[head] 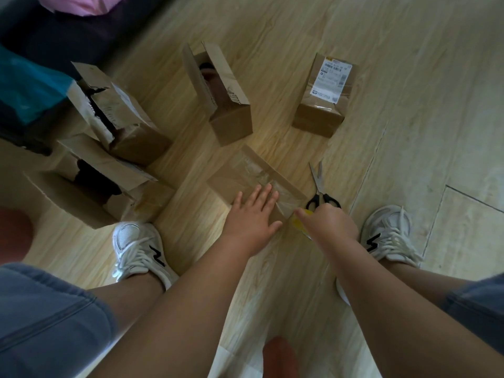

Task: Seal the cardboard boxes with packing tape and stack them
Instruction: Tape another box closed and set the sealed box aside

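Observation:
A small brown cardboard box (245, 173) lies on the wooden floor in front of me, with clear tape across its top. My left hand (252, 214) presses flat on its near end, fingers spread. My right hand (327, 222) grips a roll of clear packing tape (298, 223) with a yellow core at the box's near right corner, and a strip runs from the roll onto the box. Black-handled scissors (320, 192) lie just right of the box.
Other boxes stand around: a sealed labelled box (324, 96) at far right, an open box (218, 91) in the middle, two torn open boxes (114, 115) (95, 186) at left. My white sneakers (136, 249) (390, 233) flank the work. Dark furniture (54, 36) is at top left.

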{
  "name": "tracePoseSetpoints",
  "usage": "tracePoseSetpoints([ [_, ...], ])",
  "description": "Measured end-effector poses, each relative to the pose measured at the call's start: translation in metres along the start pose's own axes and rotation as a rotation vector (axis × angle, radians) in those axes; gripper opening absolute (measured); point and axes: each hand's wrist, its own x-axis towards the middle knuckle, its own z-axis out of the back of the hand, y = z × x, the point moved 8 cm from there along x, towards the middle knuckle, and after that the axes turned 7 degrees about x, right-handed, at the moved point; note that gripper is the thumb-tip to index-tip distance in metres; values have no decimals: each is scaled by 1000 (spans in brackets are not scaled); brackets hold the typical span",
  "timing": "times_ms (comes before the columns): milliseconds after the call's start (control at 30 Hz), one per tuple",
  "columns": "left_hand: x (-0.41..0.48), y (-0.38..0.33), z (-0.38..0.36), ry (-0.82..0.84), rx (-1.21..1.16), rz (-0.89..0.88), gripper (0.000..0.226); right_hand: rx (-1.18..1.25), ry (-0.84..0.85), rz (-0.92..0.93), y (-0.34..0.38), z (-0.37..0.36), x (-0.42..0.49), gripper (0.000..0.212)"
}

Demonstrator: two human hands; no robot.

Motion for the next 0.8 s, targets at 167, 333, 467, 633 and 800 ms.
tracePoseSetpoints([
  [167, -2, 17, 2, -18, -7, 129, 68, -52, 15, 93, 30, 0, 8, 61],
  [333, -6, 30, 7, -80, -30, 251, 61, -114, 13, 258, 70, 6, 18, 58],
  [467, -4, 23, -1, -172, -51, 124, 54, -143, -13, 384, 90, 17, 24, 54],
  [633, -9, 26, -15, -168, -159, 128, 53, -197, 11, 496, 97, 21, 31, 50],
  [800, -10, 23, -15, -140, -125, 178, 57, -52, 10, 459, 80, 18, 30, 58],
])
